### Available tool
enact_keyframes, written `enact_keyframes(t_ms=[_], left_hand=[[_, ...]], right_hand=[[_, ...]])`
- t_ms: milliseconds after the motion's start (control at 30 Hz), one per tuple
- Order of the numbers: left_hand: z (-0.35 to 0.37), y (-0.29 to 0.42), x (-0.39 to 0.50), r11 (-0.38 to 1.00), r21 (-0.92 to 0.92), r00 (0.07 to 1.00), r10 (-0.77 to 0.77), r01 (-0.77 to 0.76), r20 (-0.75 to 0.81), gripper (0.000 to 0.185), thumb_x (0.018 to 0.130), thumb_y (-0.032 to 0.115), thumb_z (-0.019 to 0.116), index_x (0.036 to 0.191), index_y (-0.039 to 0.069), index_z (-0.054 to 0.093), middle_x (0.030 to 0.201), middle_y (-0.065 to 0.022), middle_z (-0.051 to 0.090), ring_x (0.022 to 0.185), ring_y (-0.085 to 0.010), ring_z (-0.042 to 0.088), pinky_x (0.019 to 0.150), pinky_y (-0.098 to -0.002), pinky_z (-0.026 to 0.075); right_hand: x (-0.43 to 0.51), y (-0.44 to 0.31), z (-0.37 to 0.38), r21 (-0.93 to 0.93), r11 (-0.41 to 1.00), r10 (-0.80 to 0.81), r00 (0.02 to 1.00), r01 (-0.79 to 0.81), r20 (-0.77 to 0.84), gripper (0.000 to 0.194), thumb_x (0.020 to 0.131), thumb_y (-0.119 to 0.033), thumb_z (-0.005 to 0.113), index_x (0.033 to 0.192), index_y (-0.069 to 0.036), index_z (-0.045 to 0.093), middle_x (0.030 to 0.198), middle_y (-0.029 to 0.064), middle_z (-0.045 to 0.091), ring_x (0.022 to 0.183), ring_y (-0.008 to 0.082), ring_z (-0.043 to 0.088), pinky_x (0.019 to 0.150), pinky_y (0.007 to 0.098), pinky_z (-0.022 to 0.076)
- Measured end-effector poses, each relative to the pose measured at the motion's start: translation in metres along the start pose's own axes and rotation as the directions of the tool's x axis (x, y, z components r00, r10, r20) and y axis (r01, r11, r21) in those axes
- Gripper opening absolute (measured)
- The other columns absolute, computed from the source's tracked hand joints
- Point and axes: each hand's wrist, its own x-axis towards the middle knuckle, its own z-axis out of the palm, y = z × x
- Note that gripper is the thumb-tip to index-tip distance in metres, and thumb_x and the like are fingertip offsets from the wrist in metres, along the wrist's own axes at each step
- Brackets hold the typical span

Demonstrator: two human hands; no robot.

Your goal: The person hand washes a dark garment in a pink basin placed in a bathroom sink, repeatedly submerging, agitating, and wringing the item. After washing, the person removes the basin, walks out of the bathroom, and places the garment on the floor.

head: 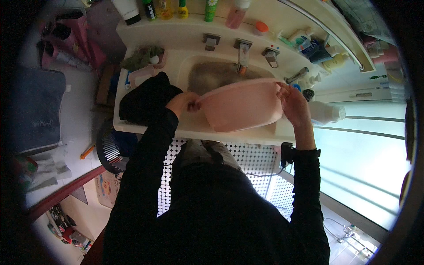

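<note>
A pink plastic basin is tilted on its side over the front of a white washbasin, its outer surface towards me. My left hand grips its left end, and my right hand holds the rim at its right end. Behind the pink basin, the sink bowl shows under the metal faucet; whether it holds water I cannot tell. A bunched black cloth lies on the washbasin's left side, against my left wrist. What the pink basin holds is hidden.
Bottles and tubes line the back ledge, among them a pink bottle. A pink soap dish sits at the left beyond the cloth. To the right lies a large white bottle beside my right hand. A black hair clipper or plug-like device hangs at the front edge.
</note>
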Motion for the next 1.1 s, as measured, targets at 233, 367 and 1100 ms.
enact_keyframes(t_ms=[233, 367, 1100], left_hand=[[0.013, -0.02, -0.014, 0.98, 0.15, 0.984, 0.145, -0.129, -0.102, 0.024, 0.086, 0.02, 0.054, 0.066, 0.007, 0.052, 0.06, 0.0003, 0.045, 0.05, -0.0106, 0.035, 0.048, -0.0231, 0.028], [0.011, -0.013, -0.02, 0.989, 0.133, 0.992, 0.076, -0.063, -0.098, 0.024, 0.088, 0.022, 0.051, 0.07, 0.006, 0.054, 0.064, 0.0003, 0.046, 0.053, -0.0103, 0.037, 0.051, -0.0226, 0.03], [0.032, -0.03, -0.008, 0.96, -0.196, 0.968, -0.223, 0.198, -0.118, 0.01, 0.079, 0.013, 0.058, 0.083, 0.004, 0.056, 0.066, -0.0049, 0.054, 0.049, -0.013, 0.051, 0.04, -0.0254, 0.038]], right_hand=[[0.005, -0.014, 0.035, 0.182, 0.981, 0.03, 0.981, -0.065, 0.192, 0.043, 0.088, -0.013, 0.051, 0.125, 0.007, 0.041, 0.107, 0.0135, 0.057, 0.092, 0.0204, 0.058, 0.077, 0.0253, 0.0493], [0.001, -0.01, 0.039, 0.131, 0.991, -0.027, 0.985, 0.005, 0.17, 0.042, 0.087, -0.008, 0.051, 0.125, 0.007, 0.041, 0.103, 0.0131, 0.058, 0.092, 0.0214, 0.06, 0.077, 0.0266, 0.0504], [-0.133, -0.021, -0.2, -0.733, 0.68, -0.654, 0.466, 0.017, -0.596, 0.065, 0.072, 0.007, 0.051, 0.132, -0.011, 0.033, 0.121, 0.0139, 0.043, 0.097, 0.0248, 0.054, 0.079, 0.0361, 0.049]])
